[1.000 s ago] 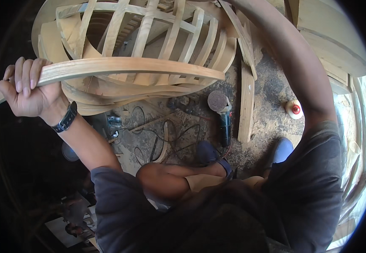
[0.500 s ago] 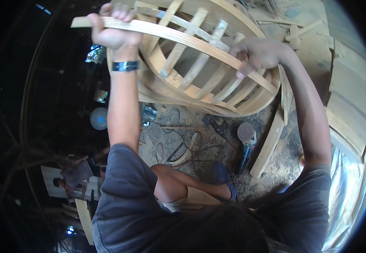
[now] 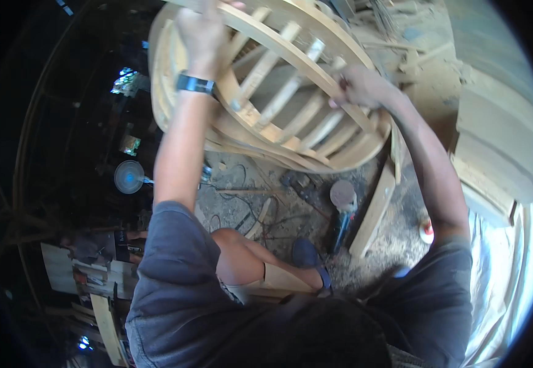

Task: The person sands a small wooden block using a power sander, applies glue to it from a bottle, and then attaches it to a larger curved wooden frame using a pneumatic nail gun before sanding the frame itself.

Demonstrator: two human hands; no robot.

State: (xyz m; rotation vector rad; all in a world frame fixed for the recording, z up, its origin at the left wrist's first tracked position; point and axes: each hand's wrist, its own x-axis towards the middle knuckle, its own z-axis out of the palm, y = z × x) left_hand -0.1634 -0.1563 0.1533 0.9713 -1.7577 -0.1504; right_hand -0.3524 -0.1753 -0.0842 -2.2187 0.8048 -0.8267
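A long, slightly curved wooden strip (image 3: 278, 44) slants across the top of a rounded wooden frame (image 3: 260, 150) with several slats (image 3: 277, 109). Near its upper left end my left hand (image 3: 202, 30), blurred and with a dark watch on the wrist, is closed around the strip. Toward the lower right end my right hand (image 3: 358, 86) grips the same strip with bent fingers. The strip lies over the frame's opening, its far left end cut off by the picture's top edge. Whether it touches the slats I cannot tell.
An angle grinder (image 3: 342, 214) with a round disc stands on the dusty floor, beside a wooden board (image 3: 374, 211). Cables (image 3: 260, 214) and wood scraps lie near my feet. Stacked curved panels (image 3: 496, 135) are at the right. A co-worker (image 3: 97, 245) is at the far left.
My left hand has moved up and to the right with its end of the strip, which now slants more steeply. My right hand still holds the strip. The whole view has shifted slightly.
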